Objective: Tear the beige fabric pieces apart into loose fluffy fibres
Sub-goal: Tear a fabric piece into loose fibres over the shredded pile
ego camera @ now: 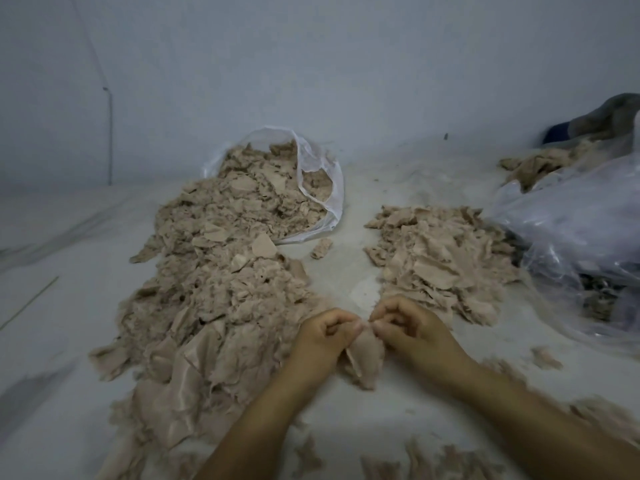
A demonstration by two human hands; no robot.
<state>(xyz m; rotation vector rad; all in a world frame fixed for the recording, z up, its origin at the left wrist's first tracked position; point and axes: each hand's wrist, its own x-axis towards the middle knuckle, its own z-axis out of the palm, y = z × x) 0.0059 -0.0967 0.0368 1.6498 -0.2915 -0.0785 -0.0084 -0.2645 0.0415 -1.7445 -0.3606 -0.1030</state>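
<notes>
Low in the centre of the frame, the left hand point(323, 336) and the right hand point(412, 329) meet thumb to thumb, each pinching the top edge of one small beige fabric piece point(365, 358) that hangs between them over the pale surface point(69, 341) they work on; whether that surface is a floor or a sheet cannot be told. Both sets of fingers are curled in and clenched on the cloth. The piece looks thin, limp and very light, with frayed, fuzzy edges, so it should give way under a modest sideways pull rather than needing force; the sensible hold is just where the hands are, close together on the edge, so the tear starts between the thumbs and the threads open into fluff. Being so soft, it may slip from a loose pinch or stretch before it parts, so a firm grip near the tear line seems wise. To the left of centre a long heap of beige pieces point(214, 271) spills from an open clear plastic bag point(322, 174) in the upper middle. Right of centre lies a smaller pile point(440, 258), beside a second crumpled plastic bag point(575, 230) at the right edge. Loose scraps point(450, 462) lie along the bottom right.
</notes>
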